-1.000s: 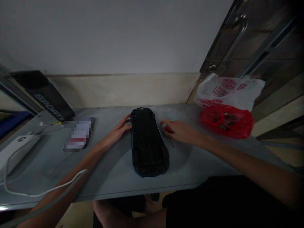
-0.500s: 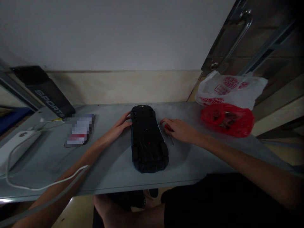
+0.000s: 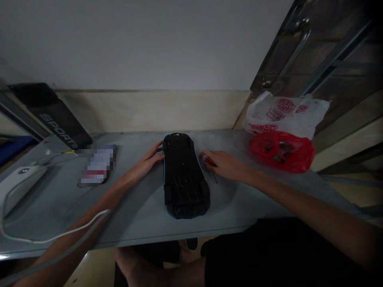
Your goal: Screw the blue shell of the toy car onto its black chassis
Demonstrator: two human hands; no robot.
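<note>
A toy car (image 3: 184, 171) lies upside down on the grey table (image 3: 134, 223), its black underside facing up and a small red dot showing on it. Along the car's left edge, my left hand (image 3: 151, 155) rests with fingers stretched out and touching its side. Just right of the car, my right hand (image 3: 220, 162) is closed around a screwdriver (image 3: 210, 162). Its red handle is partly hidden by my fingers, and its thin shaft points down toward the tabletop, apart from the car.
At left are a phone (image 3: 97, 165), a dark box marked SPORT (image 3: 60, 121), a white device (image 3: 22, 187) and a white cable (image 3: 60, 238) crossing over my left forearm. A red plastic bag (image 3: 283, 151) and a white plastic bag (image 3: 287, 111) lie at right. A wall (image 3: 167, 107) stands behind.
The whole view has shifted slightly. Both hands, the toy car and the screwdriver keep the same places relative to each other.
</note>
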